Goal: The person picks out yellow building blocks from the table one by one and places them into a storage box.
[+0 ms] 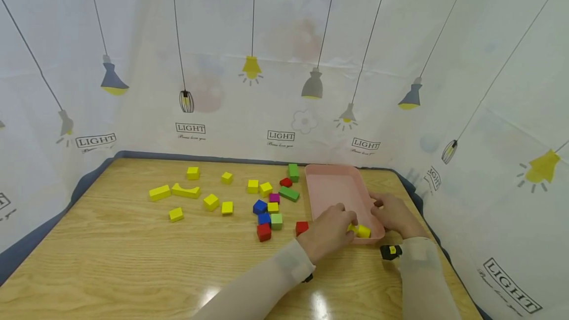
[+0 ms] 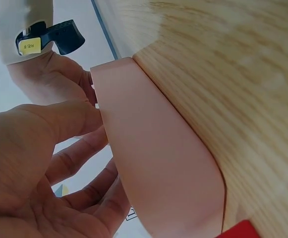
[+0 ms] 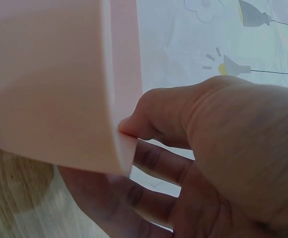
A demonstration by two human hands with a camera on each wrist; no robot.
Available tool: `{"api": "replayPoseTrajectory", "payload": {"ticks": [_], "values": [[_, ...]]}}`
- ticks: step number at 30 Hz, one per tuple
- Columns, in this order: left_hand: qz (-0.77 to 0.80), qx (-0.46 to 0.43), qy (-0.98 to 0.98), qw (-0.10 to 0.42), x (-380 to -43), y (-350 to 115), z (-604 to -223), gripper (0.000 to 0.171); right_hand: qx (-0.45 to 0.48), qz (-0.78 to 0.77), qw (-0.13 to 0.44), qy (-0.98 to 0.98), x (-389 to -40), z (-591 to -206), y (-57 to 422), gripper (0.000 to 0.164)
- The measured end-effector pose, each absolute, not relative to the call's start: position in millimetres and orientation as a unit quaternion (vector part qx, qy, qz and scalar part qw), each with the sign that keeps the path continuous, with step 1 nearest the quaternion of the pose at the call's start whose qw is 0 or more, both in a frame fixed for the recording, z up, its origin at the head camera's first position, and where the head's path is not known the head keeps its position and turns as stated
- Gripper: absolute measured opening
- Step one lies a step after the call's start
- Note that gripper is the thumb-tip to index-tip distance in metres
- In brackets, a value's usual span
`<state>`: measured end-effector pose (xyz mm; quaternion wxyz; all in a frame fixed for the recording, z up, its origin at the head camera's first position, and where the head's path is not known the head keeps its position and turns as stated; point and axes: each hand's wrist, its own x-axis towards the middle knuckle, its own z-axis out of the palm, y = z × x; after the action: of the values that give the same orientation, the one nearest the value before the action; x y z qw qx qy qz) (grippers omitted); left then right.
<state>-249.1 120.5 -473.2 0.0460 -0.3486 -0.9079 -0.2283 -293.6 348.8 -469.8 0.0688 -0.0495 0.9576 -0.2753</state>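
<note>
A shallow pink tray (image 1: 338, 191) lies on the right side of the table. My right hand (image 1: 393, 214) grips its right side near the front corner; in the right wrist view the thumb (image 3: 151, 116) presses the rim and the fingers go underneath. My left hand (image 1: 331, 228) reaches over the near rim, its fingertips down at the yellow blocks (image 1: 363, 231) in the tray's front end. In the left wrist view the pink wall (image 2: 153, 148) hides those fingertips, so I cannot tell whether they pinch a block.
Left of the tray lie red blocks (image 1: 264, 232), blue blocks (image 1: 260, 206), green blocks (image 1: 289, 193) and a purple block (image 1: 274, 198). Several yellow blocks (image 1: 211, 202) are scattered farther left, with a yellow arch-shaped block (image 1: 185, 191). A printed curtain surrounds the wooden table (image 1: 133, 260).
</note>
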Motion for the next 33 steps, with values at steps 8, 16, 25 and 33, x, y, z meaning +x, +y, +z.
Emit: {"api": "replayPoseTrajectory", "payload": {"ticks": [8,16,25,33], "values": [[-0.218,-0.353,-0.908,0.058,-249,119,-475,0.020,-0.046,-0.279,0.069,0.957,-295,-471,349,0.054],[-0.218,-0.357,-0.905,0.078,-248,114,-472,0.018,-0.050,-0.278,0.064,0.957,-295,-471,348,0.054],[-0.227,-0.345,-0.907,0.081,-255,96,-469,0.018,-0.042,-0.276,0.067,0.958,-295,-470,347,0.054],[-0.248,-0.300,-0.920,0.047,-266,72,-466,0.024,-0.030,-0.266,0.068,0.961,-292,-467,345,0.053]]}}
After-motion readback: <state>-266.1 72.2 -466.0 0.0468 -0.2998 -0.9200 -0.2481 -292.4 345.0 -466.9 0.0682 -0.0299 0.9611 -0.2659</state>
